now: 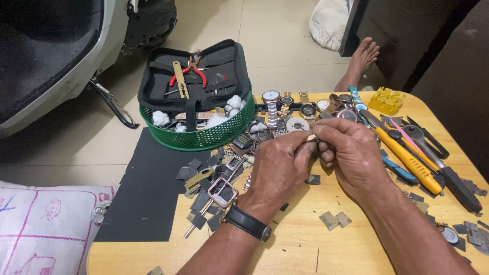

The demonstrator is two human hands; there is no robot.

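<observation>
I have both hands raised over the wooden table (305,239). My left hand (277,170) and right hand (351,153) pinch a small gold watch part (311,138) between fingertips, held close for fine work; watches (300,109), a yellow-handled tool (407,160) and a green basket (204,135) sit within reach.

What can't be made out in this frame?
- Small part pinched between left hand and right hand: fingers cover most of it, head view.
- Watch dials on the table: too small to read.
- Tool case contents: partly hidden in pockets.
- Scooter: cut off by the top-left edge.
</observation>
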